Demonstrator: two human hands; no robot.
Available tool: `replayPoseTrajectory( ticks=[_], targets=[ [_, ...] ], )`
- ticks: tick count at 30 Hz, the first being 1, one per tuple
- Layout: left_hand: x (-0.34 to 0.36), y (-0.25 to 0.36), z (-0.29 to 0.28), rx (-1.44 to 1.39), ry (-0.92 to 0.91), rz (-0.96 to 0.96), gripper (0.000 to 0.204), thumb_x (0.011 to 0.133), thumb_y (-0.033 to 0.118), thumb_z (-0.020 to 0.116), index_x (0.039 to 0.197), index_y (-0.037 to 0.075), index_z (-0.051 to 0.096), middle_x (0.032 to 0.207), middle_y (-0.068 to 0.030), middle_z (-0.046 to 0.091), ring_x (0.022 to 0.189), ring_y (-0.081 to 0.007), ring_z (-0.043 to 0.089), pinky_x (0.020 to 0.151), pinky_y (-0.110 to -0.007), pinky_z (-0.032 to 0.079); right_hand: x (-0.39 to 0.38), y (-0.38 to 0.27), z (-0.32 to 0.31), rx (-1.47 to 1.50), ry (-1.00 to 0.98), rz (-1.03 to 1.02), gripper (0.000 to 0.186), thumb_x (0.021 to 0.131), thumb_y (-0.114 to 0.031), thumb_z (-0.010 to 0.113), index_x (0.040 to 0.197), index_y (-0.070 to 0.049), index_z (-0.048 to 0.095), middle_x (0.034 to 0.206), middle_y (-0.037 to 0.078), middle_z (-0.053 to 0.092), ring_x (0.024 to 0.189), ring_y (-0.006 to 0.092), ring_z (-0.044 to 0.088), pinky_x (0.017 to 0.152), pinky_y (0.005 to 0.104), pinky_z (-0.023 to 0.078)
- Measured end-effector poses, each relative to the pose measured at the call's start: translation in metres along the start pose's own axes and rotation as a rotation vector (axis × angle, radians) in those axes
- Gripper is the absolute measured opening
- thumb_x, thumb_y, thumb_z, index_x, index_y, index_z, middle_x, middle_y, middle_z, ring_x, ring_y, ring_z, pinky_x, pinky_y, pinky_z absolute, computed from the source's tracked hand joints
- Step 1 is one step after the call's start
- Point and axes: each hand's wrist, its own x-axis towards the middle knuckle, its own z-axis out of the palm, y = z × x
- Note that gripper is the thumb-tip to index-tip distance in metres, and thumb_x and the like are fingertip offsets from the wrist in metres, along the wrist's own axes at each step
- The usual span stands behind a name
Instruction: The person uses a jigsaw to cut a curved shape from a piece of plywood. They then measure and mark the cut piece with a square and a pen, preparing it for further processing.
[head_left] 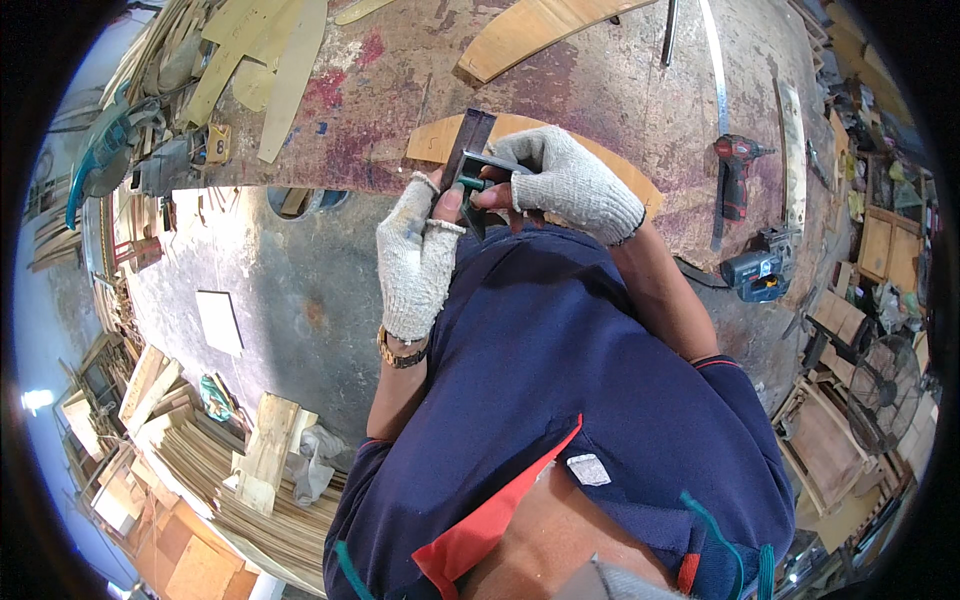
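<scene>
Both my hands wear off-white knit gloves with bare fingertips and meet in front of my body at the near edge of the workbench. Between them is a dark metal hand tool (469, 139), with a flat bar, a thinner arm across it and a dark green part; its exact kind is unclear. My left hand (412, 265) grips the flat bar's lower end between thumb and fingers. My right hand (575, 185) is closed round the cross arm, its fingertips at the green part. Behind the tool, a curved wooden piece (430, 141) lies on the bench, partly covered by my right hand.
Another curved wooden piece (545, 38) lies farther back on the workbench (390, 75). To the right are a cordless drill (737, 175), a long metal ruler (719, 80) and a blue-black power tool (757, 270). Thin templates (285, 85) lie at left; stacked wood strips (215, 480) stand lower left.
</scene>
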Motion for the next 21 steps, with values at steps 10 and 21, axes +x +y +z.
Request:
replayPoseTrajectory(
  ticks=[10,21],
  targets=[
    [-0.001,0.004,0.000,0.002,-0.005,0.014,0.033,0.107,0.023,0.060,0.129,-0.001,0.067,0.094,-0.0061,0.069,0.085,-0.0086,0.056,0.076,-0.027,0.049,-0.002,-0.005,0.000,0.034,-0.010,-0.009,0.020,0.086,-0.014,0.081,0.100,0.000,0.076,0.081,0.004,0.075,0.064,0.0082,0.069,0.056,0.0223,0.052],
    [0.001,0.000,0.001,-0.026,0.003,0.024,0.032,0.107,0.021,0.060,0.128,-0.002,0.067,0.098,-0.0079,0.071,0.089,-0.0101,0.059,0.081,-0.028,0.050,-0.003,-0.005,-0.001,0.058,-0.004,-0.003,0.022,0.086,-0.016,0.080,0.101,-0.002,0.076,0.081,0.003,0.075,0.065,0.0077,0.069,0.057,0.0214,0.052]
  ],
)
